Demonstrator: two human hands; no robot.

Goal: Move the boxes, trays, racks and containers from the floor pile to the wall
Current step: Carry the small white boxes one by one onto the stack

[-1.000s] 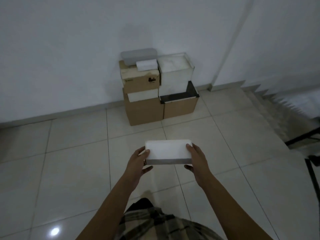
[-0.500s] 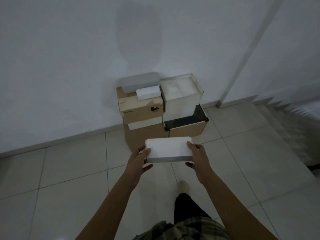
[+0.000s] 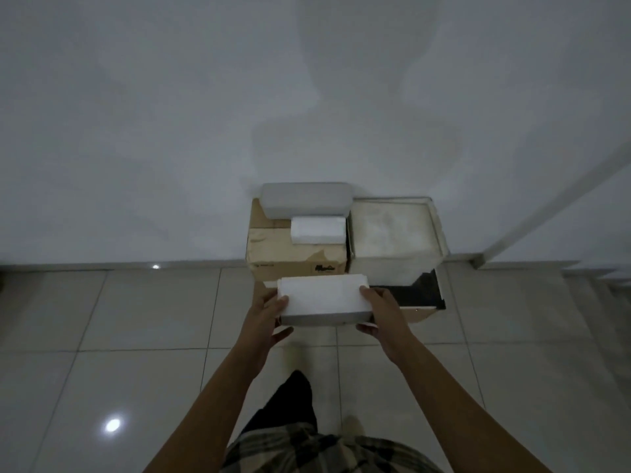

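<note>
big block (image 3: 322, 298) before carton (image 3: 273, 249) | carton against wall (image 3: 205, 131) | tub (image 3: 305, 199) on carton, small block (image 3: 317, 230) before tub | bin (image 3: 392, 240) right of carton

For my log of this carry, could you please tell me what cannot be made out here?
- Head view: the stack's lower boxes, hidden behind the white block that the left hand and right hand hold.
- Head view: the print on the brown box, too small and dim to read.
- Head view: the clear container's contents, behind cloudy walls.
- The floor pile, outside the frame.
</note>
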